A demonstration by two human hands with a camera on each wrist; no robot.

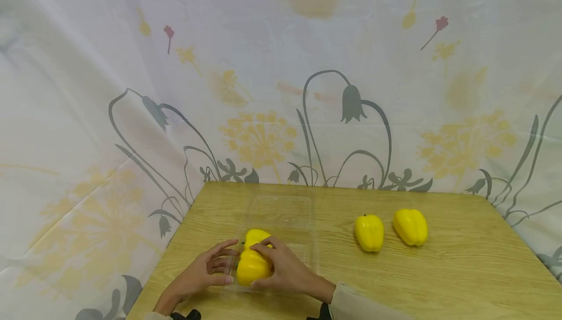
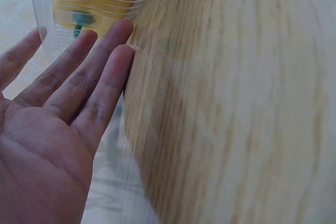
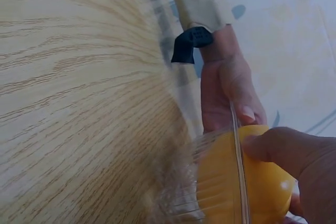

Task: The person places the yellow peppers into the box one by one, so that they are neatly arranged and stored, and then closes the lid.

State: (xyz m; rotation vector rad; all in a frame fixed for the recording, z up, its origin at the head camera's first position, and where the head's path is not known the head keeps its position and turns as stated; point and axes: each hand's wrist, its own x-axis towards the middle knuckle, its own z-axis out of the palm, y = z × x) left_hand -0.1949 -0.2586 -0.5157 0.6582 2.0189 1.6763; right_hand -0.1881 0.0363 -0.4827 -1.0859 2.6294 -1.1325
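Observation:
A clear plastic clamshell box (image 1: 315, 249) lies opened on the table, its lid folded toward the wall. My right hand (image 1: 290, 269) grips a yellow bell pepper (image 1: 253, 269) in the near part of the box, thumb on one side and fingers over the top. Just behind it sits a second yellow bell pepper (image 1: 256, 235), partly covered by the right fingers. My left hand (image 1: 204, 272) stands at the box's left side with fingers extended, fingertips at the ribbed plastic wall. In the left wrist view a green stem (image 2: 82, 18) shows through that wall.
Two more yellow bell peppers, one upright (image 1: 369, 232) and one lying tilted (image 1: 410, 227), are on the wooden table (image 1: 461, 261) to the right of the box. A flower-patterned curtain (image 1: 272, 66) hangs along the table's back and left edges.

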